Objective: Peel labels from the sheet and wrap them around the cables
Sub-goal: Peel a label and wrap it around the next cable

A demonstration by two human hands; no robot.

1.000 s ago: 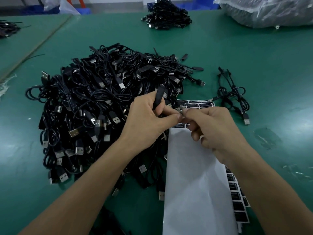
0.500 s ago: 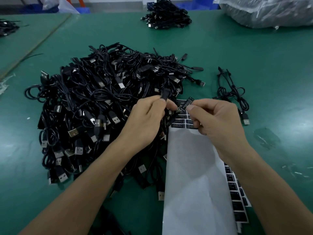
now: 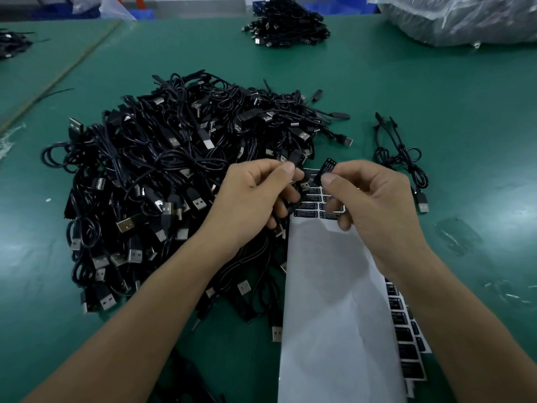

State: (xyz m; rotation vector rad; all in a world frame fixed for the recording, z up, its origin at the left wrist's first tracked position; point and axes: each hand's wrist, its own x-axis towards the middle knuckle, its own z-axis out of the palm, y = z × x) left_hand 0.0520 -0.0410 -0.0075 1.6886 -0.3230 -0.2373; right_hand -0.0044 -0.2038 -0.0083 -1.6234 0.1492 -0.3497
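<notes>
My left hand (image 3: 255,199) pinches a black cable (image 3: 295,158) near its plug, just above the label sheet. My right hand (image 3: 372,205) pinches a small black label (image 3: 327,167) between thumb and forefinger, lifted off the sheet and a few centimetres right of the cable. The label sheet (image 3: 334,315) is a long white strip lying under my hands, with rows of black labels at its far end and along its right side. A big pile of black USB cables (image 3: 162,184) lies to the left of the sheet.
Right of my hands lie a few loose cables (image 3: 404,158). A smaller cable heap (image 3: 284,27) sits at the far side of the green table (image 3: 479,126). Clear plastic bags (image 3: 465,18) are at the far right. Bits of clear film (image 3: 456,234) lie to the right.
My right hand peeled a label from the sheet's far end and lifted it up and to the right. My left hand shifted its hold on the cable, whose plug end now sits lower.
</notes>
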